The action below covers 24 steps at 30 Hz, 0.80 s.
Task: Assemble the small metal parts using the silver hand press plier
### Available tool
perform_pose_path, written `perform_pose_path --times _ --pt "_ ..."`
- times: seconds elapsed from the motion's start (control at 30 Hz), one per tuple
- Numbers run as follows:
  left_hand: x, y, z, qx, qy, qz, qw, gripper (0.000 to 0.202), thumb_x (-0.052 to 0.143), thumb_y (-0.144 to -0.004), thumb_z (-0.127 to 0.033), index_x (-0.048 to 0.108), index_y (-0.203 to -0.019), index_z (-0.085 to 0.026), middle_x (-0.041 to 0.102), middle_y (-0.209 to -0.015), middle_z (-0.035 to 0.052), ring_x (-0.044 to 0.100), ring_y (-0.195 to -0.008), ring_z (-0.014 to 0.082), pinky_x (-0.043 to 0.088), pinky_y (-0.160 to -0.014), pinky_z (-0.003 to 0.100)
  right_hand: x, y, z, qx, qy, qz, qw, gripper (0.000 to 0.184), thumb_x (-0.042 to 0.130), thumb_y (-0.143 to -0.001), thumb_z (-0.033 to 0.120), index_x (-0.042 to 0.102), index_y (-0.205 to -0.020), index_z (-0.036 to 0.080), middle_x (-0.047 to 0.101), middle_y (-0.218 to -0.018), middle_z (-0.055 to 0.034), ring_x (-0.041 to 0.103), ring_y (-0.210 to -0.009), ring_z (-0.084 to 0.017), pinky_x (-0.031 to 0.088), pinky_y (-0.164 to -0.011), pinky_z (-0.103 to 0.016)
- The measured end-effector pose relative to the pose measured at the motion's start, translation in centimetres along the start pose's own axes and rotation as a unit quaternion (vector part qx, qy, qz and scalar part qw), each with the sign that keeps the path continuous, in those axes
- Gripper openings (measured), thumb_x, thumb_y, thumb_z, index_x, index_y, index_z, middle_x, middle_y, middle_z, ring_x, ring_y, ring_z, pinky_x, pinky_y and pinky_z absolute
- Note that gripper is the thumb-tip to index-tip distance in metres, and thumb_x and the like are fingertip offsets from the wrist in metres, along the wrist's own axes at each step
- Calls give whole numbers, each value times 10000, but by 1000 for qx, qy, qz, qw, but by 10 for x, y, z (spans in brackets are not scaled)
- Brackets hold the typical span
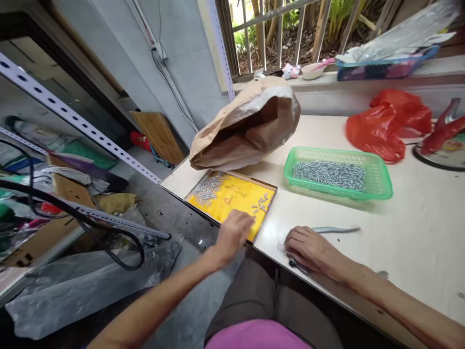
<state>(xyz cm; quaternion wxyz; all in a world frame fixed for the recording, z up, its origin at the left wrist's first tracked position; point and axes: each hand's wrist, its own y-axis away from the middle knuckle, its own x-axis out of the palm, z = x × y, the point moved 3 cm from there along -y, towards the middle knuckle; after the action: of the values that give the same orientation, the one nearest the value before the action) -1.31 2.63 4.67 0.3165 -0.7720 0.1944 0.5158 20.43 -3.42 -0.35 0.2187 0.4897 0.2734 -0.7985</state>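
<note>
The yellow tray (227, 194) is lying flat at the table's near left corner, a shallow board with a thin wooden rim, one end tucked just under a brown sack's mouth. A heap of small grey screws (208, 188) is sitting at its far left end, and a thinner scatter (262, 201) is lying near the right edge. The left hand (234, 232) is resting palm down on the tray's near edge, fingers curled, possibly pinching a screw, though that is hidden from here.
</note>
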Motion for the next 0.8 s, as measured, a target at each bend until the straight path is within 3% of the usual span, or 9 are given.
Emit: perform_pose_path --times 0.07,0.17,0.27,0.33,0.43,0.53,0.67,0.8 --pt "-16 -20 56 -100 -61 -12 993 277 412 -951 -242 673 -1004 -164 658 -956 96 557 -934 207 466 -854 358 -10 -2 2 19 -63 -90 994 140 449 -922 171 581 -899 214 645 -847 -45 583 -810 -163 450 -727 -317" --pt "-24 -42 117 -169 -126 26 977 280 426 -933 -242 685 -986 -153 644 -962 107 523 -973 234 449 -830 354 -53 -3 1 66 -71 -259 961 106 505 -896 182 567 -964 234 652 -848 -28 611 -807 -162 486 -721 -305" --pt "-19 -53 146 -168 -161 83 969 283 418 -917 -228 691 -908 -154 630 -945 115 501 -989 244 431 -800 342 -108 5 -23 172 38 -395 902 78 588 -862 265 590 -937 247 668 -857 -25 630 -796 -184 497 -719 -322" --pt "-14 -58 154 -147 -175 111 967 283 408 -901 -203 680 -844 -149 623 -914 123 501 -983 248 423 -795 341 -134 15 -53 254 111 -428 860 98 579 -866 321 603 -922 243 672 -867 -44 630 -796 -207 495 -727 -349" --pt "-11 -64 158 -110 -173 130 970 252 418 -858 -162 649 -757 -161 614 -864 133 509 -957 259 419 -799 356 -142 29 -99 315 160 -323 878 246 513 -888 370 599 -1044 199 644 -940 -114 611 -845 -259 485 -748 -416" --pt "-10 -70 160 -76 -155 134 976 195 445 -820 -150 602 -708 -180 600 -844 135 502 -944 274 416 -813 378 -129 49 -107 340 158 -267 888 412 503 -886 380 532 -1222 143 592 -1086 -157 605 -850 -247 495 -750 -416" --pt "-7 -76 166 -45 -144 138 979 190 432 -833 -176 499 -657 -197 553 -790 93 477 -945 259 406 -882 382 -96 62 -56 322 58 -206 922 301 448 -931 329 577 -1158 179 613 -1043 -103 611 -839 -194 502 -792 -364" --pt "-6 -80 170 -33 -127 146 981 211 432 -840 -232 478 -636 -201 531 -738 83 487 -945 259 398 -914 392 -59 77 -2 326 4 -91 941 264 427 -951 305 621 -1095 198 603 -988 -85 600 -878 -184 492 -776 -319"
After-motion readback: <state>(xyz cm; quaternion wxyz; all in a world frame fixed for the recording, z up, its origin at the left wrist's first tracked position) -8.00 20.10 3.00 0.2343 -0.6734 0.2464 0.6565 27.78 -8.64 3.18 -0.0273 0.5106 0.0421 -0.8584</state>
